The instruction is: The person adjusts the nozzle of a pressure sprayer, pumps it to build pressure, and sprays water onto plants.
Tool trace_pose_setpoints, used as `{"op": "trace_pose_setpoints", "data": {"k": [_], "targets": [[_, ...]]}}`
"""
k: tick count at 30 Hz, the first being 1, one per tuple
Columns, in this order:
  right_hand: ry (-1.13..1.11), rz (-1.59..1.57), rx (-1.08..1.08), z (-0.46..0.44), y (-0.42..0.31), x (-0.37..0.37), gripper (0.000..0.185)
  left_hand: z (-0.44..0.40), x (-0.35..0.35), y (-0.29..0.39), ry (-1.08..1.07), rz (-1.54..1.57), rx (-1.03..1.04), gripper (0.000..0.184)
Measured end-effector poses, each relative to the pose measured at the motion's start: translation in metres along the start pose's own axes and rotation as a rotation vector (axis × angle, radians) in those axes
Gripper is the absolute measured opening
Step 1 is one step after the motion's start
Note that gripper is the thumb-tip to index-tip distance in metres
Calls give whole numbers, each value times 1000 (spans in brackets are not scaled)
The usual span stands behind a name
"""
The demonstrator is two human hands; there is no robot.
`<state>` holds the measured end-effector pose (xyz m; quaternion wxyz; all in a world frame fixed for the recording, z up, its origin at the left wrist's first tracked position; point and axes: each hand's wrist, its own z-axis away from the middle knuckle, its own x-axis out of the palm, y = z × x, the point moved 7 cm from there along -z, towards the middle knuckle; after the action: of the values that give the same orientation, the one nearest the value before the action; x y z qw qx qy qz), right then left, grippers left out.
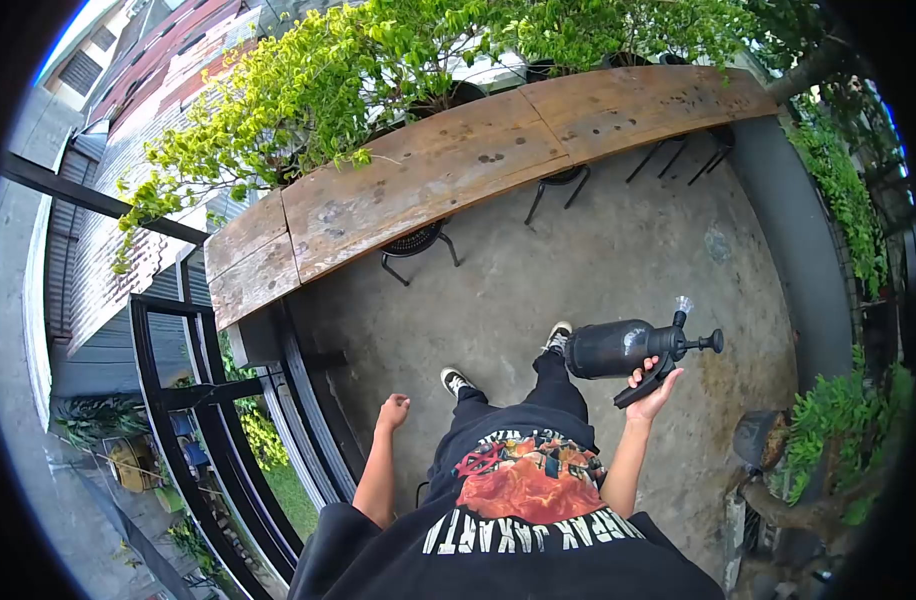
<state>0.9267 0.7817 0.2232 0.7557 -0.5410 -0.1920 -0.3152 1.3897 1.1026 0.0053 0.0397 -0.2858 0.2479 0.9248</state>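
Note:
A black pump spray bottle (618,347) is in my right hand (655,392), whose fingers wrap round its handle. The bottle lies sideways in the view, its pump knob and clear nozzle tip toward the right. My left hand (395,410) hangs at my left side, fingers curled in and apart from any object; I see nothing in it. Below the bottle and my hands are my dark trousers and black-and-white shoes on the concrete floor (488,300).
A long wooden counter (428,185) curves across the far side, with black stools (418,243) under it. Leafy potted plants (308,90) stand behind it. On the left is a black metal frame (193,395); on the right, a grey wall (793,230) and a dark pot (761,440).

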Motion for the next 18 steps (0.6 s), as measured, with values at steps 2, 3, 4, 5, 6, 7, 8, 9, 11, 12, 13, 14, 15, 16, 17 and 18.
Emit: {"op": "trace_pose_setpoints", "data": {"k": [2,3,4,5,6,7,8,9,11,12,13,14,15,16,17,18], "targets": [[-20,-128,-18,-19,-9,-4,57,-29,-17,46,60,-60,62,33],[10,-177,-18,-28,-16,-11,57,-35,-20,67,64,-37,87,33],[21,-190,-20,-37,-24,-18,57,-44,-19,91,64,-15,118,32],[35,-204,-34,-46,-35,-26,57,-60,-11,116,57,5,157,32],[63,-168,-46,-56,-47,-37,57,-71,-1,138,31,-6,166,32],[90,-135,-59,-67,-59,-47,57,-79,11,160,8,-13,179,32],[141,-131,-41,-76,-70,-56,57,-84,25,179,-17,-19,190,32],[165,-130,-30,-87,-80,-66,57,-87,44,202,-38,-23,200,32],[170,-90,-31,-108,-103,-89,57,-91,81,236,-127,-100,137,35],[191,-105,-24,-117,-112,-101,57,-91,101,254,-210,-126,101,36],[228,-80,-64,-125,-126,-104,56,-89,125,282,-287,-145,71,38],[242,-66,-83,-133,-139,-111,56,-94,145,303,-363,-166,37,39],[261,-50,-93,-138,-149,-119,56,-103,160,333,-364,-235,169,39],[278,37,-121,-142,-168,-122,55,-121,181,353,-365,-300,294,40],[293,128,-143,-144,-190,-120,55,-117,195,386,-367,-359,416,40],[305,220,-161,-148,-209,-121,54,-120,208,421,-373,-439,505,38]]}}
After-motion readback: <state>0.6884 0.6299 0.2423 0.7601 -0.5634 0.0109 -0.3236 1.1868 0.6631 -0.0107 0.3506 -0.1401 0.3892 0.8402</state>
